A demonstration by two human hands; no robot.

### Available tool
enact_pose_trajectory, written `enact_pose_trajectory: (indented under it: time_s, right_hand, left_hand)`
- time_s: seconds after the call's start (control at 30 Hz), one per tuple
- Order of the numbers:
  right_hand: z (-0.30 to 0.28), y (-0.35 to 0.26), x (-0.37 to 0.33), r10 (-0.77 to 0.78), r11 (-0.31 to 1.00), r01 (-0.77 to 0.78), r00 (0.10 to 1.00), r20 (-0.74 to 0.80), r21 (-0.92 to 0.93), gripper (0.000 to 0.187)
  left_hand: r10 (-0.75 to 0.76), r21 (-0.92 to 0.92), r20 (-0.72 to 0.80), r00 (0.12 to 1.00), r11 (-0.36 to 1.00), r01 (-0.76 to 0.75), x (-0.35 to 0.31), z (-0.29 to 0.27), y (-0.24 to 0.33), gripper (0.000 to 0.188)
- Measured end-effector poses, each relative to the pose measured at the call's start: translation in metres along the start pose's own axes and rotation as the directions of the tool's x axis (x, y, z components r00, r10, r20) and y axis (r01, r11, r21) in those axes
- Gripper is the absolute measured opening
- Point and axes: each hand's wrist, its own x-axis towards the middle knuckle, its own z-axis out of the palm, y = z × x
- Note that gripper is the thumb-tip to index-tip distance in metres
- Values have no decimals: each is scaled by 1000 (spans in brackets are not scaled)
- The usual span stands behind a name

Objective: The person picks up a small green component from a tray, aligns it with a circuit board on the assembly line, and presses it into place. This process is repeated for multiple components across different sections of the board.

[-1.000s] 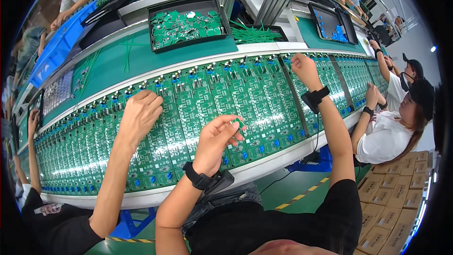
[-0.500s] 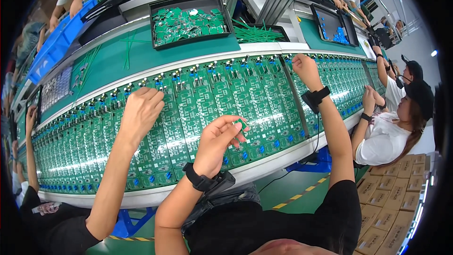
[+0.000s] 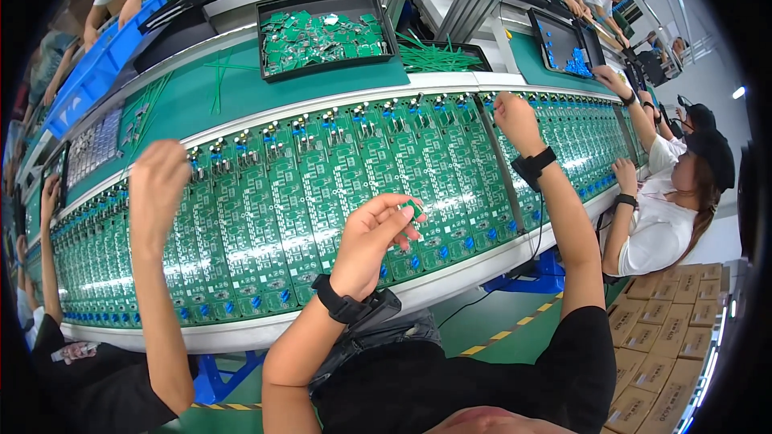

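Observation:
My left hand (image 3: 374,237) is raised over the row of large green circuit boards (image 3: 346,185), thumb and fingers pinched on a small green circuit board (image 3: 413,210). At the far edge of the row, next to a dark crossbar (image 3: 500,153), my right hand (image 3: 517,120) is closed with its fingertips together. Whatever those fingers may hold is too small or hidden to make out. Capacitors and blue parts line the boards' far ends near this hand. Both my wrists wear black bands.
Beyond the row sit a black tray (image 3: 322,36) of small green boards, a tray of green strips (image 3: 438,56) and a black tray with blue parts (image 3: 571,44). A co-worker's arm (image 3: 157,201) reaches in at left; another person (image 3: 663,209) works at right. Metal posts (image 3: 474,4) rise behind.
The co-worker's hand at left has swung left, away from the boards near me. At right, a person's arm now reaches toward the blue-parts tray. My hands have barely moved; the boards have shifted slightly left.

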Motion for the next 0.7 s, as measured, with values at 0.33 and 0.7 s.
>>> enact_pose_trajectory:
  time_s: [0.33,0.7]
  right_hand:
    - [4,0,2,36,999,-36,999,21,-20,10]
    - [3,0,7,30,998,-28,999,38,-60,10]
  left_hand:
    - [5,9,31,1000,1000,-5,-2,0,2,20]
    - [4,6,32,999,1000,-4,-3,0,0,19]
